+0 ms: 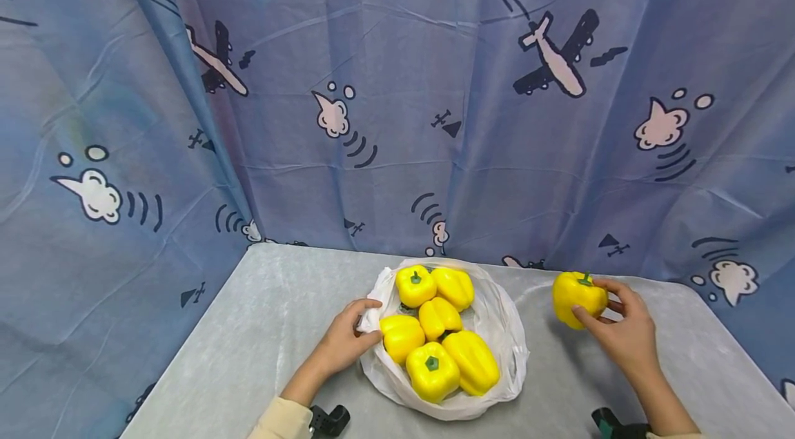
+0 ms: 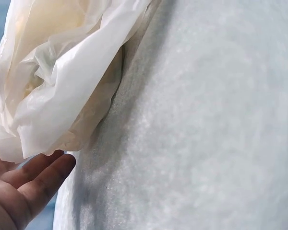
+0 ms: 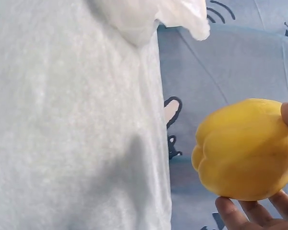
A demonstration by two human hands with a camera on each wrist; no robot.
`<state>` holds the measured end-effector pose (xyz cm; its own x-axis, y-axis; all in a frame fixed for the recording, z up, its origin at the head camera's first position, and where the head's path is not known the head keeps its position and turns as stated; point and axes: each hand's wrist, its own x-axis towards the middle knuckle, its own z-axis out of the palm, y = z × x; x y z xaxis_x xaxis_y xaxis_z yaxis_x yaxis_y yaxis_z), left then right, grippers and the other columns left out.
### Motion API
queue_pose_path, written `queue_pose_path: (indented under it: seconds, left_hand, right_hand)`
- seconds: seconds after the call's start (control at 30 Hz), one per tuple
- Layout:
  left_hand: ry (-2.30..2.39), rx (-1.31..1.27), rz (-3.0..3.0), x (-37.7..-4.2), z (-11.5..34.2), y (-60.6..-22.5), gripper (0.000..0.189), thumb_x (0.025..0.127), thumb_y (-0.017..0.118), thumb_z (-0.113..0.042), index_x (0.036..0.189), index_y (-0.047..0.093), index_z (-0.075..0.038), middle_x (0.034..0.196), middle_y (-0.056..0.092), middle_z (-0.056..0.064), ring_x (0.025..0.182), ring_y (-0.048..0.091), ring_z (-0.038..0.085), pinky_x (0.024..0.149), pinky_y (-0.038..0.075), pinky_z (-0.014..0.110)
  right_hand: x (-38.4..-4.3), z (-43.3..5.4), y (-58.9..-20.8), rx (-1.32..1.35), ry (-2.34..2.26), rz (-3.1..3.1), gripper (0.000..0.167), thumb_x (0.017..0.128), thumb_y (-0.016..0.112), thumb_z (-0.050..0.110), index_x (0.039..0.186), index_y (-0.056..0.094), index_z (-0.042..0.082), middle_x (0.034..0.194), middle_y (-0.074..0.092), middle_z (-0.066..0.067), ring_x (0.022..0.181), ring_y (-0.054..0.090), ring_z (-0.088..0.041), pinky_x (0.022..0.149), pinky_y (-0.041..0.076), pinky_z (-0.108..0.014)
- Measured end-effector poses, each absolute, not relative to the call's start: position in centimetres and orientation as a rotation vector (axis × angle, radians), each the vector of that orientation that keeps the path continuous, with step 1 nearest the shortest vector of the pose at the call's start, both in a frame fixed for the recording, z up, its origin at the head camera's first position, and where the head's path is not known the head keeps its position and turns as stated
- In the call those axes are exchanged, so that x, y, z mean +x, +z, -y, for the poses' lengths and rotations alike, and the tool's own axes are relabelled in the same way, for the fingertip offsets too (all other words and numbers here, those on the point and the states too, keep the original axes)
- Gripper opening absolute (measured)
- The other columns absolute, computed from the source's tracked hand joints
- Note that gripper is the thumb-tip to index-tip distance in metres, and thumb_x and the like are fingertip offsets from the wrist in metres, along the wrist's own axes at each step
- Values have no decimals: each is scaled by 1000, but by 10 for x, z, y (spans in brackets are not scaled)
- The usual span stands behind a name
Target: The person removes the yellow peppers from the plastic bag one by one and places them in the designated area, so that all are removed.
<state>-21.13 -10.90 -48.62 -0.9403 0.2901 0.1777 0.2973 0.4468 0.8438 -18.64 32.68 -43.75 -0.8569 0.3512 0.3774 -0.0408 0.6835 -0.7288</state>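
A white plastic bag [image 1: 511,335] lies wide open on the table with several yellow bell peppers [image 1: 433,371] inside. At its left rim, my left hand [image 1: 340,341] pinches the plastic between thumb and fingers. The left wrist view shows the bag's crumpled side [image 2: 62,96] above those fingers. Off to the right of the bag, my right hand [image 1: 630,332] holds another yellow bell pepper [image 1: 574,299] above the table, its green stem turned up. The right wrist view has this pepper [image 3: 245,148] between the thumb and several fingertips.
A pale grey cloth covers the table [image 1: 248,342]. Behind and to the left hangs a blue curtain [image 1: 385,183] printed with planes and clouds, close to the table's back edge. Dark wrist devices [image 1: 330,421] show at both wrists.
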Motion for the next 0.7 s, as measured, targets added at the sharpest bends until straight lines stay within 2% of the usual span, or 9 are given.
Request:
queue_pose_path:
  seconds: [0.1,0.2,0.27,0.33,0.7]
  left_hand:
    - [-1561,-537,2669,-211,109,-486,43,84,68,-18,125,56,-13,134,52,14,110,54,24,82,49,30]
    - [-1556,-537,2673,-211,108,-487,44,84,68,-19,126,56,-13,135,52,14,110,54,25,82,49,30]
    - [-1550,-542,2674,-211,109,-487,44,84,69,-19,125,56,-13,134,52,15,110,54,25,81,49,31]
    - [-1550,-544,2675,-211,109,-488,44,84,69,-20,125,56,-13,134,52,15,110,53,25,81,49,32]
    - [-1564,-545,2663,-211,108,-486,43,84,67,-19,125,56,-13,133,53,13,107,54,23,80,49,28]
  right_hand:
    - [-189,-328,-441,-246,1050,2407,55,78,79,15,126,55,2,130,49,-16,86,42,12,61,40,-2]
    - [-191,-329,-446,-231,1057,2414,54,79,78,14,126,54,0,131,48,-18,93,56,-13,60,39,-1]
    - [-193,-330,-449,-220,1065,2420,54,79,77,12,126,53,-1,130,47,-19,98,58,-33,60,38,0]
    - [-193,-330,-452,-207,1081,2426,54,80,76,11,126,52,-3,130,46,-21,103,55,-45,60,38,0]
    - [-199,-332,-463,-188,1063,2480,56,79,77,14,126,50,-4,128,47,-26,104,54,-50,60,38,-2]
